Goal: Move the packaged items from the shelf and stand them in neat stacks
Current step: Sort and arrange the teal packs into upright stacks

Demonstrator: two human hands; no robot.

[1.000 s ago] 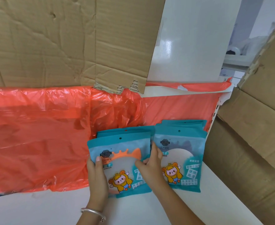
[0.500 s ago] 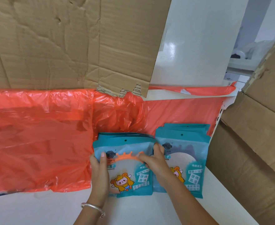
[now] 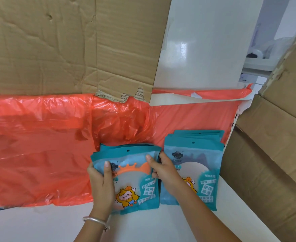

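both hands on the left stack (image 3: 138, 194) of teal packets, one on each side. left hand (image 3: 101, 182) grips the left edge: thumb flat on the face of the front packet (image 3: 133, 179), fingers wrapped round behind. right hand (image 3: 164, 169) grips the right edge near the top, thumb on the face, fingers curled round the side into the gap between the two stacks. so both hands are closed on that stack

front packet: teal border, clear window, orange crown-shaped piece inside, cartoon figure in a yellow hood low on the face, hang hole top centre. more teal packets sit behind it, tops showing as a slightly fanned row. can't count them

right stack (image 3: 196, 154) sits just beside it, to the right. its packets overlap, tops stepped back one behind another. the right forearm crosses in front of its lower left corner. fully upright or leaning back, can't tell from this angle for either stack

both stacks rest on the white shelf (image 3: 161, 226), with the orange plastic sheet (image 3: 39, 145) right behind them and running well off to the left. creased cardboard sheet (image 3: 65, 41) hangs above the plastic, white panel (image 3: 204, 41) to its right. cardboard boxes (image 3: 266, 154) close in on the right, near the right stack. silver bracelet (image 3: 95, 220) on the left wrist
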